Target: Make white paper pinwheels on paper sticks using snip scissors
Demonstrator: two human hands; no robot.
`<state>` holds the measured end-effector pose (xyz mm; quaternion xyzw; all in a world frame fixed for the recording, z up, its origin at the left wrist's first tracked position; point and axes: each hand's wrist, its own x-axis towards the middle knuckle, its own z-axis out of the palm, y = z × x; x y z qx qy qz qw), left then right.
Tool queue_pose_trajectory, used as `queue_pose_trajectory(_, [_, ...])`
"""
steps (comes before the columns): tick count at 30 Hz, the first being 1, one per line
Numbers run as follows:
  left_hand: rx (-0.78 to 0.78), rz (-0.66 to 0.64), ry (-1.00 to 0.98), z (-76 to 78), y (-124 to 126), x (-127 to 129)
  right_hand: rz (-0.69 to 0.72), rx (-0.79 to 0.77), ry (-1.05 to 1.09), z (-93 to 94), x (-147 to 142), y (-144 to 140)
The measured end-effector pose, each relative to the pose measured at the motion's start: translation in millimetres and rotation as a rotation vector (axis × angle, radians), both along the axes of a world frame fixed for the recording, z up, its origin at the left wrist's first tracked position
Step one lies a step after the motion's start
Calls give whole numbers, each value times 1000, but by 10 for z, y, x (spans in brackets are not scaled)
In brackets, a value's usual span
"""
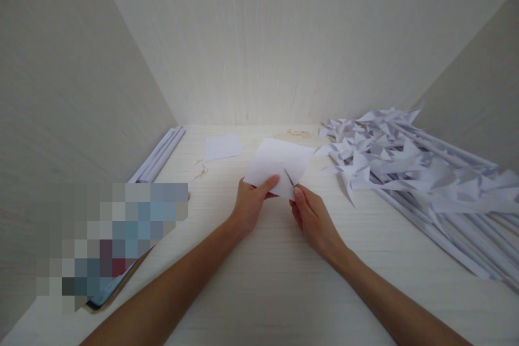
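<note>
On the pale desk [259, 292], mid-frame, the left hand [249, 206] pinches a paper square [278, 165] steady while the right hand [310, 216] closes around small scissors [289, 178] snipping its edge.

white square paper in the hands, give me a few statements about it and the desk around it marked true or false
1. Both hands hold the white square sheet of paper. True: the left hand grips its near left edge and the right hand its near corner.
2. The right hand works a thin metal blade at the sheet. True.
3. The heap of folded white paper pinwheels on rolled paper sticks lies on the left. False: it lies on the right.
4. The white rolled paper tubes stand upright. False: they lie flat along the left wall.
5. A smaller white paper square lies on the pale wooden desk beyond the left hand. True.
</note>
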<state>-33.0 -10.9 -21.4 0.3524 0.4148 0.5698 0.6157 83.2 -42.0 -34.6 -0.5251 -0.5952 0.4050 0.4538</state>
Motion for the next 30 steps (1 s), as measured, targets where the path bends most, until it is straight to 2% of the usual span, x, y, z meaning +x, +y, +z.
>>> queue_pose_trajectory(6, [-22, 15, -8, 11, -8, 5, -17, 22, -80, 28, -9, 10])
queue_pose_trajectory(14, [-61, 113, -122, 58, 27, -20, -11, -7, 34, 49, 7, -14])
queue_pose_trajectory(18, [-75, 71, -136, 44, 1, 2, -88, 16, 38, 81, 2, -17])
queue_pose_trajectory(22, [-48, 18, -119, 39, -8, 5, -133, 34, 164, 44, 34, 8])
queue_pose_trajectory(28, [-48, 42, -121, 50, 91, -99, -257, 81, 234, 11, 117, 82])
queue_pose_trajectory(30, [-45, -22, -66, 38, 109, -124, -315, 97, 269, 14, 148, 110])
